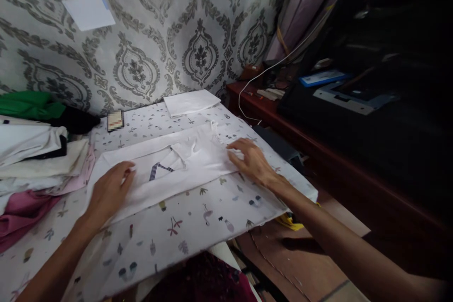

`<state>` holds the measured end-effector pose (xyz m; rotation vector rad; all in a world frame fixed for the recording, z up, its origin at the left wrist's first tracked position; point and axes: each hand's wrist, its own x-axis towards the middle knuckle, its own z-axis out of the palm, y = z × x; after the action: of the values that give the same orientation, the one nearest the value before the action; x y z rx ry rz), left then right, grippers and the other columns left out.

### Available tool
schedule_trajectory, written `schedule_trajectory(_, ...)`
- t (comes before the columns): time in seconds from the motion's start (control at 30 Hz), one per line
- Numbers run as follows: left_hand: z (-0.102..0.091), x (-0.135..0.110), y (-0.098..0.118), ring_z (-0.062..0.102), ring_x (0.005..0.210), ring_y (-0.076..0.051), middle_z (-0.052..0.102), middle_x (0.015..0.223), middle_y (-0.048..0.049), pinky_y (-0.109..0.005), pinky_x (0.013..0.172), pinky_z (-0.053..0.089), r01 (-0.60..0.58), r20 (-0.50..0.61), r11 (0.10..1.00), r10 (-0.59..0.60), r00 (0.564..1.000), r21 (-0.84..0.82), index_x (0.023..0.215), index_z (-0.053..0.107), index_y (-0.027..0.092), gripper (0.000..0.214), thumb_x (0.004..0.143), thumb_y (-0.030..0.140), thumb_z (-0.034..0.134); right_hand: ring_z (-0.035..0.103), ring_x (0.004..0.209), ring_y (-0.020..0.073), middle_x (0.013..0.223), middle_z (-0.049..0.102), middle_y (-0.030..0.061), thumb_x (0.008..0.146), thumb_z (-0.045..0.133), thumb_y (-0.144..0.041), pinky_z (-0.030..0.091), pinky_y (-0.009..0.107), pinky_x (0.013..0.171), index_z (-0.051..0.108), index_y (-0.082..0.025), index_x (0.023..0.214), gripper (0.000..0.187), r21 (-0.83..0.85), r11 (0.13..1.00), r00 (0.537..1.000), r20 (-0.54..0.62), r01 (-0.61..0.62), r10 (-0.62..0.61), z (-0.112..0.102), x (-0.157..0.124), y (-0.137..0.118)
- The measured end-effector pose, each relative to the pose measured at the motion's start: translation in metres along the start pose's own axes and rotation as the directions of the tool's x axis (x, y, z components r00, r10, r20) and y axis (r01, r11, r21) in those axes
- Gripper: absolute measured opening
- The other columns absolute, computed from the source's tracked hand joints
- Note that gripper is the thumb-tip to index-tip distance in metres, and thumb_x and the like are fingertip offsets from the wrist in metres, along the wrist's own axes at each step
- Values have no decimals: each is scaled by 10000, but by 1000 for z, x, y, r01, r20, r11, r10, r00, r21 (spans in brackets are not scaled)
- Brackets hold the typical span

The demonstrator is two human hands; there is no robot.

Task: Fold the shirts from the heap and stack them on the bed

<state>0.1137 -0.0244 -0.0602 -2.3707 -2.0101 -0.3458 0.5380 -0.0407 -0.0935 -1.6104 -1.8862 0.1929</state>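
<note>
A white shirt [198, 170], folded into a long strip, lies across the patterned table cover. Navy-striped trim shows near its middle, and its right end is rumpled. At the left end of the shirt rests my left hand [110, 191], its fingers loosely bent and nothing visibly gripped. My right hand [252, 160] is by the opposite end, thumb and fingers apart beside the cloth. Whether its fingertips touch the fabric is hard to see.
Stacked clothes [42, 160] crowd the table's left side. A folded white cloth [191, 103] lies at the back, and a small blurred card [115, 121] sits near the wall. To the right stands a dark red cabinet [300, 127] with a white cable [260, 78].
</note>
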Motion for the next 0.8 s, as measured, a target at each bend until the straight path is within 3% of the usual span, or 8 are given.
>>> schedule_trajectory(0.13, 22, 67, 67, 641, 1000, -227, 693, 1074, -65, -326, 819, 494, -214, 54, 924, 243, 969, -318, 1066, 603, 213, 307, 954, 407, 393, 587, 1120, 263, 1163, 681, 119, 943, 423, -183, 431, 401, 1013, 673, -168, 1132, 314, -1, 989, 972, 186, 147, -144, 33, 53, -24)
schedule_trajectory(0.23, 42, 106, 104, 615, 1031, -242, 669, 1088, -99, -346, 844, 480, -231, 80, 938, 259, 963, -257, 1048, 615, 183, 251, 941, 332, 444, 568, 1165, 266, 1244, 653, 145, 938, 369, -101, 423, 403, 1018, 617, -135, 1261, 409, -92, 992, 962, 265, 85, -58, 59, 81, -31)
schedule_trajectory(0.3, 49, 118, 116, 610, 1009, -243, 669, 1063, -100, -338, 807, 468, -203, 102, 963, 223, 969, -176, 1015, 620, 182, 203, 930, 295, 474, 547, 1187, 282, 1284, 628, 169, 946, 355, -98, 409, 430, 1026, 564, -114, 1333, 439, -134, 990, 965, 262, 46, -10, 71, 87, -29)
schedule_trajectory(0.43, 42, 116, 110, 613, 874, -206, 691, 926, -36, -296, 665, 407, -155, 128, 982, 168, 977, -105, 873, 595, 225, 137, 893, 192, 463, 497, 1213, 302, 1342, 585, 176, 990, 382, -206, 373, 469, 1060, 473, -104, 1428, 459, -139, 988, 970, 244, 62, -27, 78, 83, -20)
schedule_trajectory(0.63, 27, 96, 93, 618, 852, -238, 691, 918, -56, -317, 640, 390, -65, 224, 997, 56, 973, 34, 875, 585, 220, 142, 909, 209, 448, 470, 1183, 317, 1336, 569, 147, 1006, 442, -351, 388, 488, 1031, 596, -179, 1320, 390, -178, 978, 963, 263, 112, -62, 76, 79, -24)
schedule_trajectory(0.73, 32, 90, 106, 598, 985, -255, 666, 1052, -85, -350, 767, 449, -220, 71, 975, 221, 973, -29, 1048, 583, 205, 192, 938, 191, 426, 462, 1187, 327, 1344, 559, 159, 1005, 456, -378, 385, 503, 1030, 583, -170, 1349, 422, -202, 972, 960, 273, 118, -60, 75, 79, -27)
schedule_trajectory(0.8, 35, 87, 119, 565, 1084, -256, 633, 1157, -104, -368, 872, 456, -420, 9, 905, 421, 907, -74, 1164, 561, 193, 266, 943, 155, 417, 458, 1193, 328, 1353, 552, 159, 1010, 448, -395, 382, 503, 1028, 564, -173, 1386, 452, -213, 969, 958, 281, 122, -59, 74, 78, -29)
